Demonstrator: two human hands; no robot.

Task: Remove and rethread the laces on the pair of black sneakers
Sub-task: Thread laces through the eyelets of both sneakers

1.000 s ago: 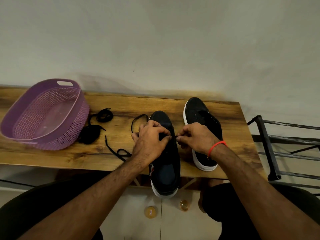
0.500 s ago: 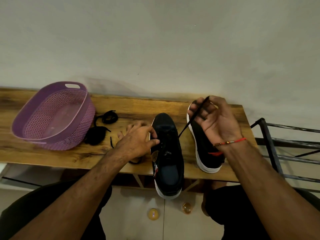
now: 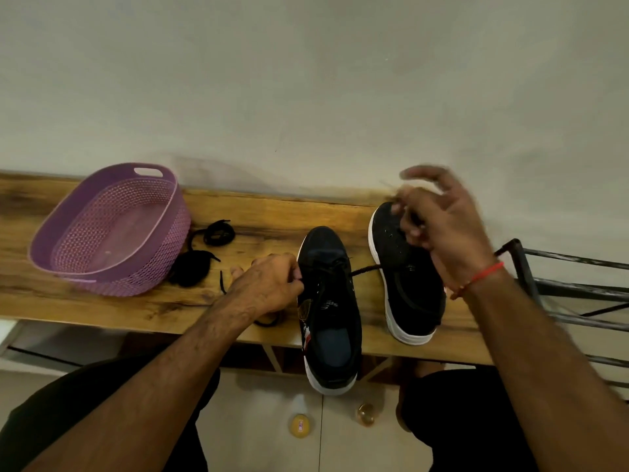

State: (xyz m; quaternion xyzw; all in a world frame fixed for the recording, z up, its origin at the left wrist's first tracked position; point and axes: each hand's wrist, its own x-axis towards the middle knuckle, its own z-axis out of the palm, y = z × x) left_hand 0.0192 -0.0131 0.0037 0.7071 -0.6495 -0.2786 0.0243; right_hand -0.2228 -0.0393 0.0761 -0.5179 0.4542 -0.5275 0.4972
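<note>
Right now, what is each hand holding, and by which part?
The right hand pinches the black lace near its free end, though blurred. The left hand grips the left sneaker at its eyelet edge.

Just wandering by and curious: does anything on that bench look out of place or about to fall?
Yes. The nearer sneaker sticks heel-first over the bench edge, so it could tip off. Loose laces lie tangled beside the basket, not in it.

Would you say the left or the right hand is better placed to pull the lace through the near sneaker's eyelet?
Right, probably. The right hand is raised with the lace running to it from the near sneaker; the left hand rests at that sneaker's side, steadying it.
</note>
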